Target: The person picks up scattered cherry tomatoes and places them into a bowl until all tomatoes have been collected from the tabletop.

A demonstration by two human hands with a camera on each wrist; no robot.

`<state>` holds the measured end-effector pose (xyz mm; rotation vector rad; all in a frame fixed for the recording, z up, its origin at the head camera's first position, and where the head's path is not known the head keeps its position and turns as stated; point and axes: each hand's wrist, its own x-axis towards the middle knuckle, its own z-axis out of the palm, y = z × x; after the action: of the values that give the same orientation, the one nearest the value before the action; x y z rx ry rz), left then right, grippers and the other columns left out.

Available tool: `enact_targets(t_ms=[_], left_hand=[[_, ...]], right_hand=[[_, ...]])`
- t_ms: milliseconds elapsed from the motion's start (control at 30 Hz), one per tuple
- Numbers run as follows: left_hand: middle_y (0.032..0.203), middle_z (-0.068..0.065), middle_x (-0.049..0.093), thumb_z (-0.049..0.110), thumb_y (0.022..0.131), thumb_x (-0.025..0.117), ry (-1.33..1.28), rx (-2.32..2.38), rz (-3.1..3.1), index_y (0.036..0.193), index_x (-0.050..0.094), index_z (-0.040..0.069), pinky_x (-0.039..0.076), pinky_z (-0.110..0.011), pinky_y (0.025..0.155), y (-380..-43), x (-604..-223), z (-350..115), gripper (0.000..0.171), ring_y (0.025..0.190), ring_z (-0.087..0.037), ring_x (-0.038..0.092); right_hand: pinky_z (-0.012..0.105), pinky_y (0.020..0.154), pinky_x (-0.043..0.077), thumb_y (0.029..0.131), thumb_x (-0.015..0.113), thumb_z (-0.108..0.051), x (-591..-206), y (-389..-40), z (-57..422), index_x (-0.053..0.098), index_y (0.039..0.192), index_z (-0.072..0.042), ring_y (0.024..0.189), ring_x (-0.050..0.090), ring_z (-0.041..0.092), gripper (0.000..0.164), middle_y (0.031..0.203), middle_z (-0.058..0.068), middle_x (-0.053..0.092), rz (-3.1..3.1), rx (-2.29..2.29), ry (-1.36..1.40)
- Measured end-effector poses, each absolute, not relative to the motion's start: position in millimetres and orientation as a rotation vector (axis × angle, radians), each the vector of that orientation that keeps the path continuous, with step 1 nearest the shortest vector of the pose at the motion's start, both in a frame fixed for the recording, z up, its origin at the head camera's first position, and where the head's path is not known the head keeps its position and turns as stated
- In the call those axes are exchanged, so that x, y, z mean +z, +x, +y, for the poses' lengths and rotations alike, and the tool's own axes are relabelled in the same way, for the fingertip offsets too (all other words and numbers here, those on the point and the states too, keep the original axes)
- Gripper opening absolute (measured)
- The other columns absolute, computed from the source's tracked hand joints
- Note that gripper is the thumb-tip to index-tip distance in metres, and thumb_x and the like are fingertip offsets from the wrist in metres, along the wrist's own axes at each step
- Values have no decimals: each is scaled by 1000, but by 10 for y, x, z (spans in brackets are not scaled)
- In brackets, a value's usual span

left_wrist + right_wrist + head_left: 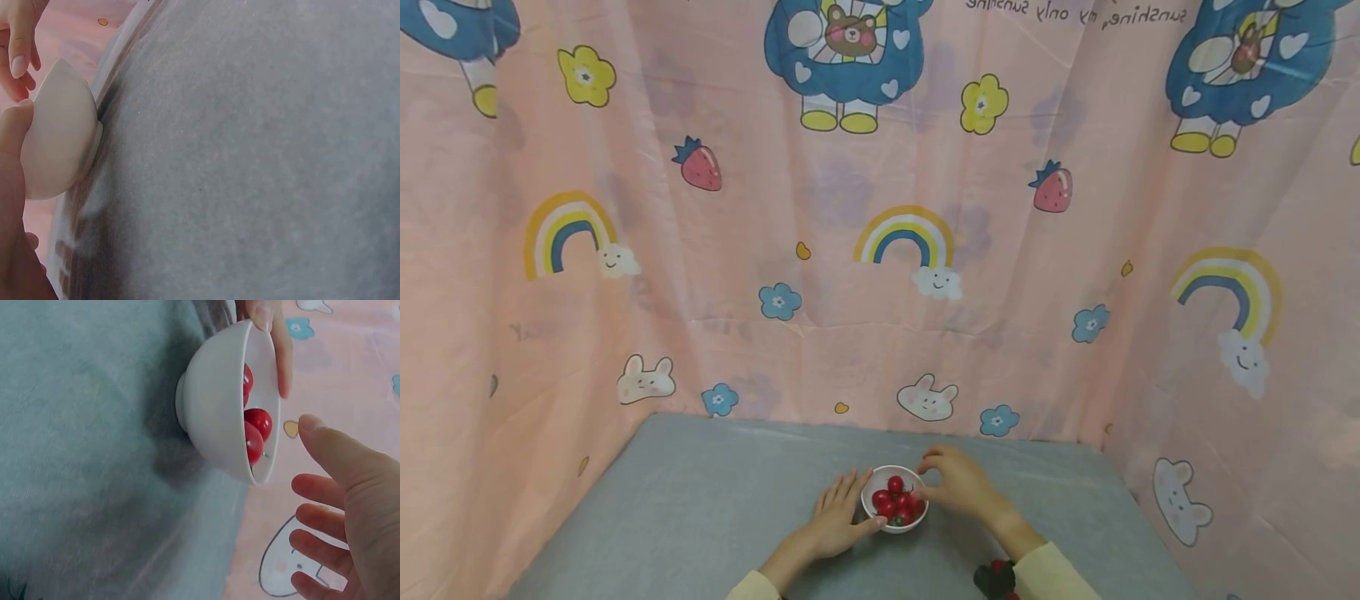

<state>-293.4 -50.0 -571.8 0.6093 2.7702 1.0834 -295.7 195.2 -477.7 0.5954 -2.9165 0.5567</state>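
Note:
A white bowl [895,529] stands on the grey cloth, with several small red cherry tomatoes [883,504] inside; bits of green show among them. At the bowl's left side is my left hand [838,517], its fingers long and straight. Its thumb and fingertips touch the rim, the thumb on the near side. Over on the other side, my right hand [958,479] hovers beside the rim. In the right wrist view, the right thumb and fingers [322,515] stand apart with nothing between them, pointing toward the bowl's mouth.
The grey cloth-covered table [737,475] carries the bowl. Near the right sleeve [1052,575] lies a dark object [992,581] with red bits, partly hidden by the arm. A pink printed curtain [850,358] hangs behind and along both sides.

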Motion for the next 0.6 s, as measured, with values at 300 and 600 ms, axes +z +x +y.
enact_targets(t_ms=[300, 600], left_hand=[[165, -18, 21, 65, 91, 55, 604, 1077, 2777, 158, 20, 27, 10, -71, 116, -2950, -5742, -495, 85, 153, -45, 13], [165, -18, 21, 65, 90, 55, 612, 1092, 2785, 158, 21, 27, 10, -71, 116, -2944, -5745, -501, 85, 152, -46, 14]], right_hand=[[53, 97, 51, 81, 81, -32, -4805, -2903, 2170, 75, 93, -11, 110, 63, 30, 25, 115, 9, 68, -2864, 587, 575], [53, 96, 50, 80, 81, -31, -4818, -2761, 2457, 75, 91, -11, 107, 64, 29, 24, 113, 9, 68, -2857, 558, 581]])
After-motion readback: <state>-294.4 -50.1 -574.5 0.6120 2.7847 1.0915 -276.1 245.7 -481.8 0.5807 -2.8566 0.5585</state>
